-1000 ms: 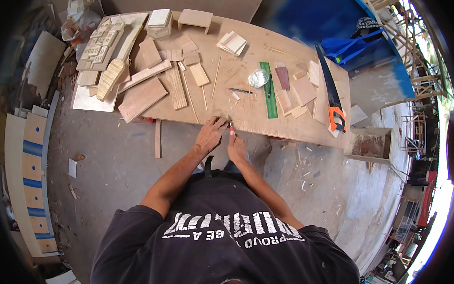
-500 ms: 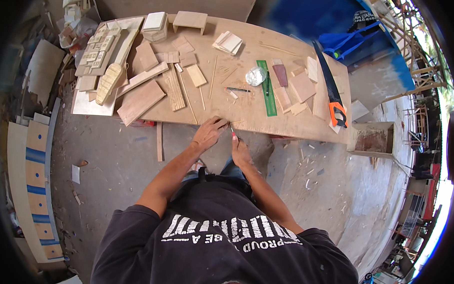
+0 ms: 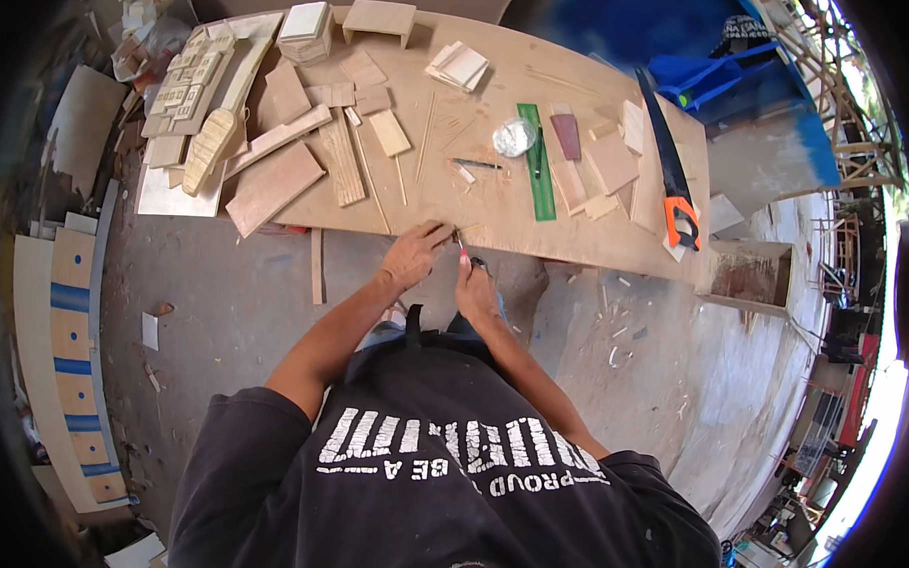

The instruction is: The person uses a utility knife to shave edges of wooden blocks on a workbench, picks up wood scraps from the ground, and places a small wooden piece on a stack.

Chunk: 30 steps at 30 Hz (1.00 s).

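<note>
Our bare right hand (image 3: 477,292) wraps a slim red-handled tool (image 3: 464,253), seemingly carving; our left hand (image 3: 411,256), hold unclear, should brace the next stroke

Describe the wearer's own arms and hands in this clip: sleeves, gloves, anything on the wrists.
Both the left hand and the right hand are ungloved, with no watch or band visible at either wrist. The forearms are bare. Short, loose, dark sleeves belong to a dark T-shirt with white lettering.
</note>
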Available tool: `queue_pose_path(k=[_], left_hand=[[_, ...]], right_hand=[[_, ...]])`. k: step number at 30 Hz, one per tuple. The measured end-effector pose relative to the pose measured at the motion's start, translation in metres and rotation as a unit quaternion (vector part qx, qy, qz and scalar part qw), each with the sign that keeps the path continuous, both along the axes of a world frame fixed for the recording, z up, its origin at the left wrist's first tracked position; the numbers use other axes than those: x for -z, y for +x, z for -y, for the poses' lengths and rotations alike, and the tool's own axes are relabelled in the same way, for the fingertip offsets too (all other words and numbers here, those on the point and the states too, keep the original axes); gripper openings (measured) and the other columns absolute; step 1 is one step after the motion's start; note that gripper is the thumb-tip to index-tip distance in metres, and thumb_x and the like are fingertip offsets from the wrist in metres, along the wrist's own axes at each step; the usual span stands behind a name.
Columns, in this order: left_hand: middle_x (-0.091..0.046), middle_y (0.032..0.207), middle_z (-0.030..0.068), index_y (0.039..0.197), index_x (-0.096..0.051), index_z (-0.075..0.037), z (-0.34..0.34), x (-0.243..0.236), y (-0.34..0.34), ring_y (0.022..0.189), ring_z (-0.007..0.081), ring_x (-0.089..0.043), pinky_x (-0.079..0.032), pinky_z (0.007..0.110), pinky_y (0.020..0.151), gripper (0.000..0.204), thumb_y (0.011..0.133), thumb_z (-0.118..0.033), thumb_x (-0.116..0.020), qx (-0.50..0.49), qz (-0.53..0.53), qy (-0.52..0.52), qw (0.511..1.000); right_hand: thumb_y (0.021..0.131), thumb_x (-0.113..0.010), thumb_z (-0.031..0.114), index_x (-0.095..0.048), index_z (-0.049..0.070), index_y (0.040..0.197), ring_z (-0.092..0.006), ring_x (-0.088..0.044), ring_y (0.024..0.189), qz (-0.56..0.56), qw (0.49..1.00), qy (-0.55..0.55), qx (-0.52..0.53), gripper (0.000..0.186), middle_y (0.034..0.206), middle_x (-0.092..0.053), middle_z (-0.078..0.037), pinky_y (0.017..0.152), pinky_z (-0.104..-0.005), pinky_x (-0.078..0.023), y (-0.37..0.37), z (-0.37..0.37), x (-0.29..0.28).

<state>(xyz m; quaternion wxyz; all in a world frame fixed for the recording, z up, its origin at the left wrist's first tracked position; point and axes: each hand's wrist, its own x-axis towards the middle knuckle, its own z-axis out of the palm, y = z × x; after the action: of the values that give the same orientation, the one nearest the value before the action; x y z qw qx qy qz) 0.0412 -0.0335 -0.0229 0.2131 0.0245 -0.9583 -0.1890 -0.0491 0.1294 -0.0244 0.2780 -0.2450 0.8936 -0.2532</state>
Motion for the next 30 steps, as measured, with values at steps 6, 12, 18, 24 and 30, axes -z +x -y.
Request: queue_pose_path(k=[6, 12, 18, 24, 30], left_hand=[[-0.064, 0.106, 0.0109, 0.099, -0.071, 0.0, -0.021, -0.004, -0.006, 0.101, 0.03, -0.06, -0.052, 0.039, 0.088, 0.02, 0.08, -0.004, -0.065, -0.101, -0.039, 0.106, 0.988], [-0.066, 0.1, 0.0117, 0.096, -0.072, 0.0, -0.025, 0.004, -0.012, 0.094, 0.0312, -0.061, -0.051, 0.039, 0.083, 0.017, 0.08, -0.002, -0.065, -0.106, -0.064, 0.086, 0.989], [-0.066, 0.1, 0.0124, 0.098, -0.071, 0.0, -0.034, 0.009, -0.029, 0.094, 0.0324, -0.06, -0.05, 0.042, 0.084, 0.021, 0.078, 0.001, -0.064, -0.077, -0.058, 0.123, 0.988], [-0.066, 0.101, 0.0121, 0.099, -0.071, 0.0, -0.028, 0.01, -0.032, 0.094, 0.0323, -0.059, -0.05, 0.042, 0.084, 0.025, 0.075, 0.002, -0.063, -0.066, -0.05, 0.144, 0.986], [-0.064, 0.104, 0.0102, 0.1, -0.07, 0.0, -0.024, 0.006, -0.029, 0.094, 0.0298, -0.059, -0.052, 0.038, 0.084, 0.03, 0.072, 0.0, -0.063, -0.026, -0.037, 0.088, 0.995]], right_hand=[[0.106, -0.031, 0.046, -0.067, -0.008, 0.099, -0.0576, -0.06, 0.099, 0.027, 0.998, -0.051, -0.029, 0.065, 0.097, -0.064, -0.039, 0.093, -0.0584, -0.046, -0.01, -0.001, -0.008], [0.106, -0.029, 0.048, -0.066, -0.008, 0.103, -0.0567, -0.059, 0.104, 0.021, 0.998, -0.053, -0.031, 0.067, 0.1, -0.064, -0.039, 0.093, -0.0569, -0.046, -0.004, -0.016, 0.004], [0.105, -0.03, 0.053, -0.066, -0.004, 0.098, -0.0518, -0.061, 0.101, 0.013, 0.998, -0.05, 0.023, 0.068, 0.098, -0.065, -0.034, 0.089, -0.0539, -0.046, -0.011, -0.03, 0.01], [0.107, -0.028, 0.049, -0.065, -0.007, 0.106, -0.0559, -0.058, 0.107, 0.028, 0.999, -0.037, -0.015, 0.068, 0.104, -0.063, -0.039, 0.098, -0.0575, -0.043, -0.016, -0.028, 0.007], [0.107, -0.031, 0.045, -0.065, -0.007, 0.105, -0.0568, -0.06, 0.097, 0.002, 0.996, -0.08, -0.047, 0.063, 0.101, -0.063, -0.038, 0.09, -0.059, -0.046, -0.022, -0.03, 0.017]])
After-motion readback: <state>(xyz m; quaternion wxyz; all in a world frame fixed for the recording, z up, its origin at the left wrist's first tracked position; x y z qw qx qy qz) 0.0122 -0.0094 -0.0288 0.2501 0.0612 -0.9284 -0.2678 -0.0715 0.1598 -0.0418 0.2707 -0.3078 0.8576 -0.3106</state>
